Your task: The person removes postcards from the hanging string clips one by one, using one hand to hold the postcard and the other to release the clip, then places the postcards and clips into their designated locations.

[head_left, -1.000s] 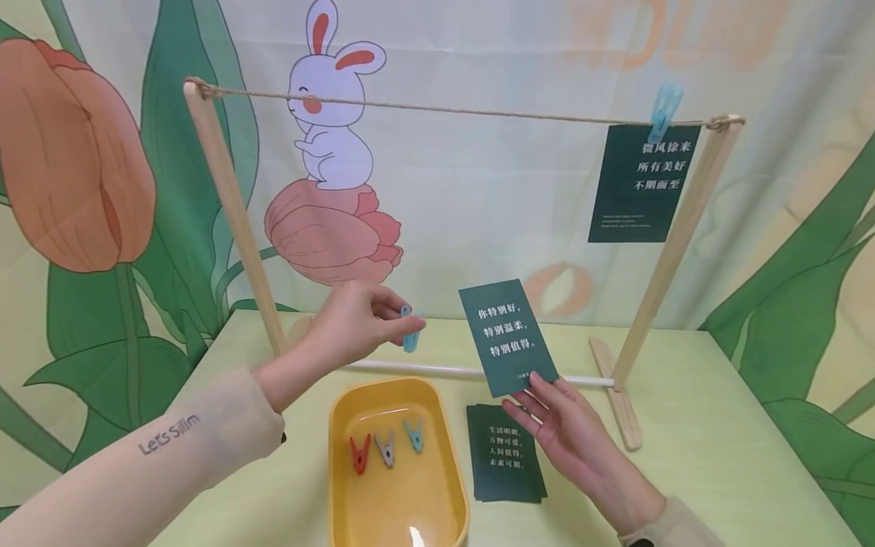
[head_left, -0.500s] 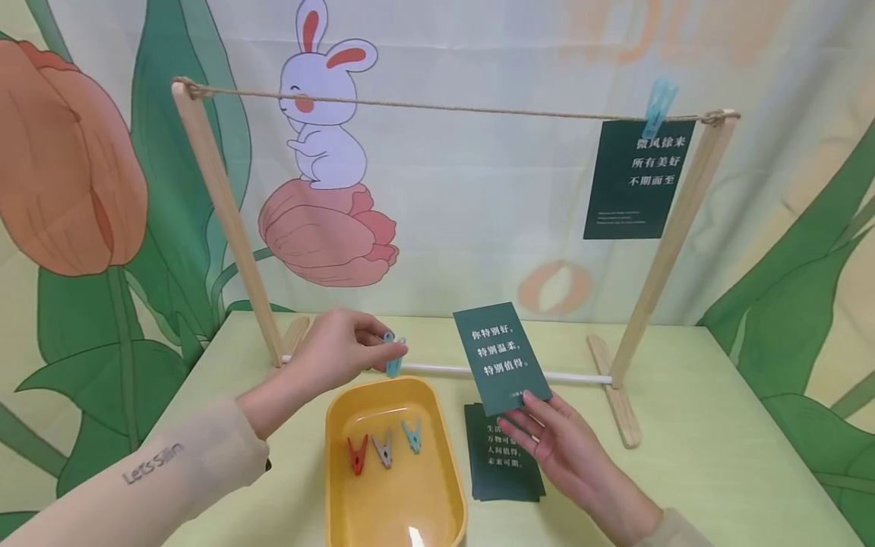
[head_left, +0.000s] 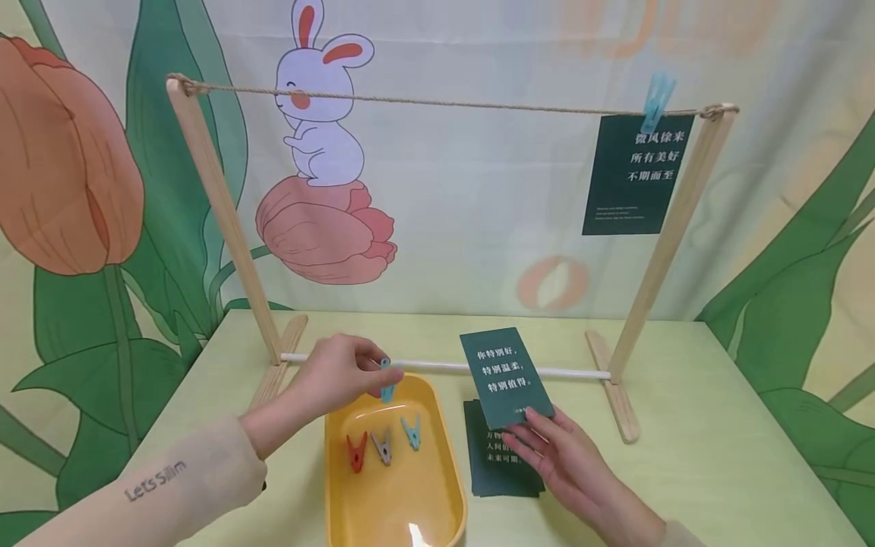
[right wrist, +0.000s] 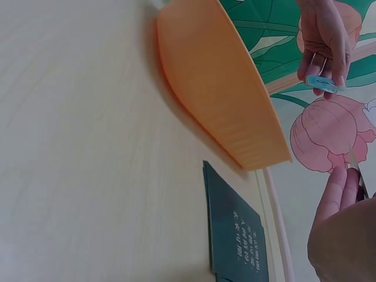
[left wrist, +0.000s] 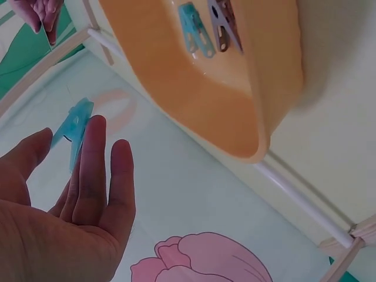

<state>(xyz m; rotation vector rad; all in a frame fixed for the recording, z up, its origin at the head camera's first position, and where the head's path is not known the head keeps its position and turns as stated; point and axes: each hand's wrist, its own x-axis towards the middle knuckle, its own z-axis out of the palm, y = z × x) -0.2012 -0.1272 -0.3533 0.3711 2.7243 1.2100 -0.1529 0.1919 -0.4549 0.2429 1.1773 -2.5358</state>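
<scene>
My left hand (head_left: 345,372) pinches a light blue clothespin (left wrist: 74,126) between thumb and fingers, over the far end of the yellow tray (head_left: 454,463). My right hand (head_left: 570,463) holds a dark green card (head_left: 506,376) with white Chinese writing by its lower corner, thumb on the front. The card tilts above a stack of similar green cards (head_left: 506,482) on the table. Inside the tray lie a red clothespin (head_left: 356,453), a grey clothespin (head_left: 382,447) and a blue clothespin (head_left: 412,433).
Behind the tray stands a wooden frame (head_left: 229,220) with a twine line (head_left: 437,102) strung between its posts. Near the right post, a blue clothespin (head_left: 658,102) fixes another green card (head_left: 625,190) to the twine. A white rod (head_left: 431,366) joins the frame's feet low down.
Both hands have come down, the left one also shifting slightly left with its clothespin. The right hand has lowered the card nearer the stack. Each hand keeps its hold.
</scene>
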